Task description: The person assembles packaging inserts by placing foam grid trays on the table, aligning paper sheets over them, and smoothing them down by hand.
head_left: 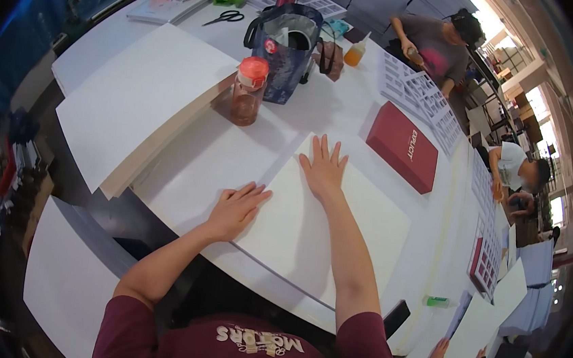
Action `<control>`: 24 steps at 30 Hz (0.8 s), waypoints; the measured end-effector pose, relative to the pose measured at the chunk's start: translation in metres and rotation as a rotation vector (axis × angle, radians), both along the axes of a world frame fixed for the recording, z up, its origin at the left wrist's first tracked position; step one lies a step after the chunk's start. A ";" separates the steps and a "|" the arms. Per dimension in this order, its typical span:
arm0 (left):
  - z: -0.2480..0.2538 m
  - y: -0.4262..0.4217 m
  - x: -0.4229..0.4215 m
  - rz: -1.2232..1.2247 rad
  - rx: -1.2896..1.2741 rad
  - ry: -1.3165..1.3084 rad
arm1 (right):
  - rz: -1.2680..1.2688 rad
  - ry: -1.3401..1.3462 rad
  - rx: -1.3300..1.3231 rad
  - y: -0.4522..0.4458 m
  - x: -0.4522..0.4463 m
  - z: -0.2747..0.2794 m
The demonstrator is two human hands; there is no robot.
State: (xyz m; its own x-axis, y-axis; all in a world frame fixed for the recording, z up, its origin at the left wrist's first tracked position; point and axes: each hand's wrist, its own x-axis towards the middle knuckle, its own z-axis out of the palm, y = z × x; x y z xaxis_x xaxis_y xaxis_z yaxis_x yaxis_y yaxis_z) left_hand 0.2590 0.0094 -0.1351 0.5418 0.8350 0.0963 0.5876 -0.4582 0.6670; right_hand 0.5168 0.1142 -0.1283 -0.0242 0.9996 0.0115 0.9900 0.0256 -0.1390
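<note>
A large white sheet or board (372, 214) lies flat on the white table in front of me. My right hand (324, 169) rests on its far corner, palm down with fingers spread. My left hand (236, 210) lies at its left edge, fingers stretched out and partly on the sheet. Neither hand holds anything. Beyond the sheet, to the right, is a dark red box (403, 147) with the word EXPLICIT. A bottle with an orange-red lid (249, 92) stands beyond my left hand.
A thick stack of white boards (144, 91) is at the left. Farther back are a blue bag (280, 59), scissors (224, 17) and a glue bottle (355, 51). White grid trays (435, 110) line the right side, where other people (434, 49) work.
</note>
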 end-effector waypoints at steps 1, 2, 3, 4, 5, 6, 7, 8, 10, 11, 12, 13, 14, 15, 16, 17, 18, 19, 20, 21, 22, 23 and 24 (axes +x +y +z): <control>-0.002 0.000 -0.001 -0.001 0.017 -0.001 | 0.000 -0.009 0.002 0.004 -0.002 -0.002; -0.003 -0.001 -0.001 -0.004 0.033 -0.001 | -0.001 -0.017 0.003 0.006 -0.004 -0.005; -0.003 -0.001 -0.001 -0.001 0.034 -0.004 | 0.008 -0.011 0.006 0.008 -0.004 -0.006; -0.001 0.001 0.000 -0.003 0.034 -0.005 | 0.013 -0.003 0.009 0.008 -0.003 -0.006; -0.001 0.000 -0.001 -0.009 0.038 -0.003 | 0.013 0.008 0.015 0.007 -0.003 -0.006; -0.004 -0.001 -0.002 -0.004 0.031 0.000 | 0.020 0.006 0.021 0.008 -0.004 -0.009; -0.006 -0.001 -0.002 -0.001 0.028 -0.002 | 0.026 -0.001 0.031 0.008 -0.005 -0.010; -0.006 0.001 0.001 -0.003 0.034 -0.010 | 0.027 -0.014 0.049 0.010 -0.003 -0.009; -0.008 0.002 0.000 0.015 0.010 0.011 | 0.019 -0.071 0.039 0.015 -0.005 -0.017; -0.010 0.003 0.001 0.001 0.006 0.014 | 0.042 -0.047 0.060 0.013 -0.007 -0.020; -0.010 0.003 0.001 0.001 0.011 0.012 | 0.055 -0.026 0.083 0.008 -0.012 -0.021; -0.011 0.003 0.001 -0.006 0.020 0.011 | 0.063 0.004 0.070 0.002 -0.020 -0.020; -0.011 0.003 0.001 -0.014 0.029 -0.001 | 0.073 0.027 0.042 -0.009 -0.028 -0.014; -0.013 0.004 0.000 -0.018 0.037 -0.007 | 0.101 0.023 -0.003 -0.024 -0.037 -0.003; -0.017 0.003 0.001 -0.005 0.052 -0.026 | 0.145 0.035 -0.007 -0.039 -0.043 -0.003; -0.019 0.003 0.001 0.021 0.064 -0.040 | 0.187 0.083 0.052 -0.055 -0.048 -0.010; -0.018 0.003 0.003 0.016 0.045 -0.045 | 0.219 0.097 0.024 -0.074 -0.055 -0.003; -0.017 0.003 0.005 0.021 0.026 -0.050 | 0.280 0.108 0.027 -0.090 -0.059 -0.003; -0.017 0.004 0.004 0.034 0.005 -0.054 | 0.331 0.084 -0.028 -0.109 -0.064 0.010; -0.019 0.006 0.002 0.015 -0.002 -0.061 | 0.316 0.132 -0.044 -0.126 -0.071 0.010; -0.023 0.009 -0.002 -0.002 -0.014 -0.068 | 0.318 0.118 -0.037 -0.140 -0.073 0.009; -0.027 0.011 -0.003 -0.019 -0.028 -0.075 | 0.321 0.105 -0.033 -0.153 -0.073 0.008; -0.031 0.012 -0.003 -0.022 -0.028 -0.122 | 0.325 0.092 -0.031 -0.165 -0.070 0.009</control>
